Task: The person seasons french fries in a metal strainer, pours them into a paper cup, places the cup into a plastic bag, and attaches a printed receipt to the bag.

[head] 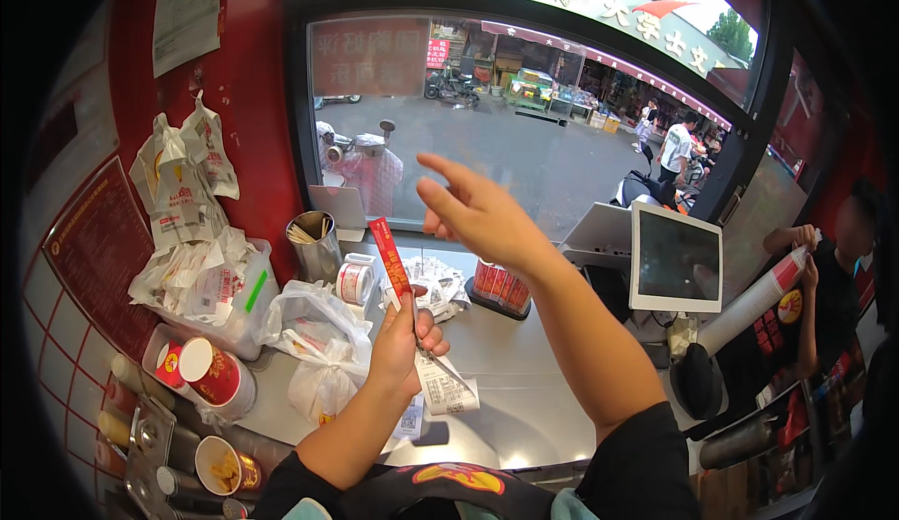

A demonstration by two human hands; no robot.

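Note:
Above the metal counter (pixel 520 393), my left hand (pixel 404 348) grips a narrow red paper packet (pixel 390 257) that points up, together with a curled printed receipt (pixel 446 386) hanging below the fingers. My right hand (pixel 470 211) is raised in front of the window, its index finger stretched out and nothing in it. Behind my left hand lies a heap of printed slips (pixel 435 285). A dark holder of upright red packets (pixel 500 288) stands below my right forearm. Tied white plastic bags (pixel 326 379) sit left of my left forearm.
A metal cup of wooden sticks (pixel 309 236), a tape roll (pixel 353 283) and a tub of bags (pixel 246 316) stand at left. Red paper cups (pixel 211 372) are nearer. A white-framed screen (pixel 676 257) stands at right, beside a person holding a long stack of cups (pixel 755 302).

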